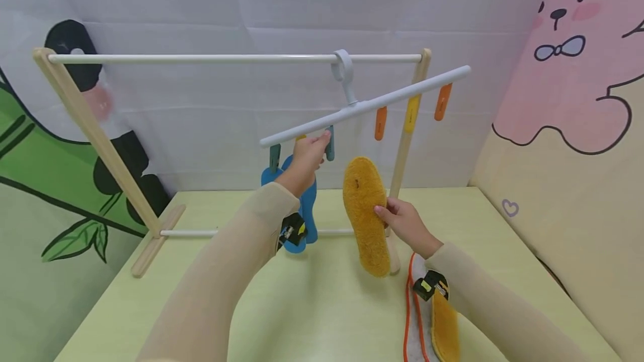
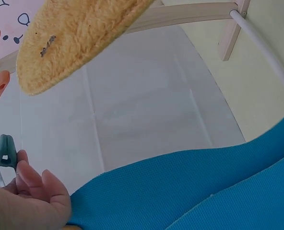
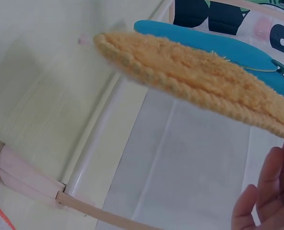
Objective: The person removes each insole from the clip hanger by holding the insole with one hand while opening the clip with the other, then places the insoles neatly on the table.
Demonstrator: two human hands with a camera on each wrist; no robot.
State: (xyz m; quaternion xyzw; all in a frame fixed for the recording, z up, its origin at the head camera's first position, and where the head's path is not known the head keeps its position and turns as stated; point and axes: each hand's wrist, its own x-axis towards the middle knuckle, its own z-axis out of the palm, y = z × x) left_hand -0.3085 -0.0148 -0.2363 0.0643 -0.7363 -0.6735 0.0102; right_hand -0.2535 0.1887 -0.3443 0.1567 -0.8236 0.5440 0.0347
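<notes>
My left hand (image 1: 306,162) is raised to the tilted white clip hanger (image 1: 364,107) and pinches a teal clip (image 1: 330,144) under its bar; the same teal clip (image 2: 5,152) shows beside the fingertips in the left wrist view. A pair of blue insoles (image 1: 309,211) hangs from the hanger's lower left end, one by another teal clip (image 1: 274,157), partly covered by my left arm. In my right hand (image 1: 408,223), a fuzzy yellow insole (image 1: 366,214) is held upright by its edge, thumb in front. Its fleecy side (image 2: 79,43) fills the top of the left wrist view.
The hanger's hook (image 1: 343,68) loops over the white rod (image 1: 226,58) of a wooden rack (image 1: 95,133). Orange clips (image 1: 380,123) and a yellow clip (image 1: 412,113) hang on its right half. Another yellow insole (image 1: 445,325) and a grey item with orange edging (image 1: 418,317) lie at front right.
</notes>
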